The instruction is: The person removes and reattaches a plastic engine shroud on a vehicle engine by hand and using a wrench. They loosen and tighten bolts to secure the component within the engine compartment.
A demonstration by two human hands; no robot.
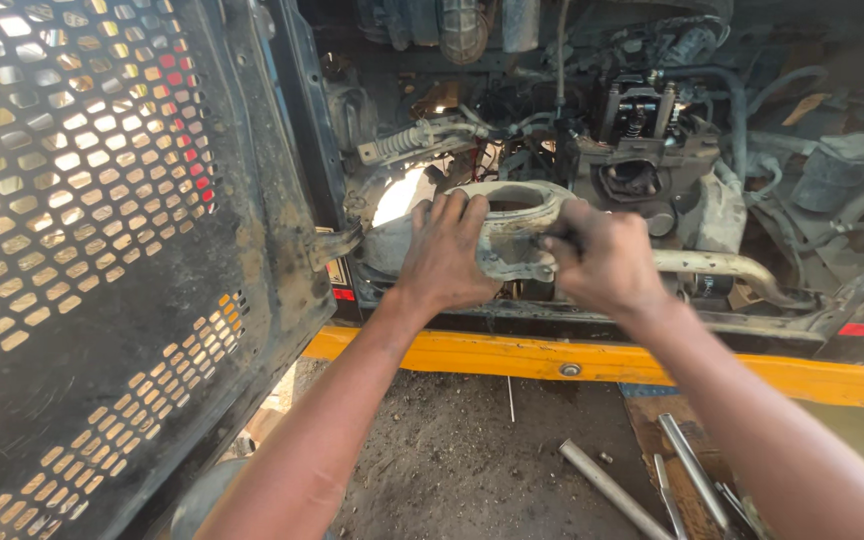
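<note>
My left hand (445, 255) fingers clamp the dirty grey cast-metal ring housing (512, 225); right hand (602, 262) fisted around a thin dark tool (552, 241) against it.

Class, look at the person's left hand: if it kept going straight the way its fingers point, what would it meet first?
The left hand already grips the dirty grey ring-shaped metal housing. Beyond it, probably the ribbed grey hose in the engine bay, though depth is unclear.

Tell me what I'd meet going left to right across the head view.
Perforated door → left hand → grey ring-shaped housing → right hand → dirty pipe → grey hose.
</note>
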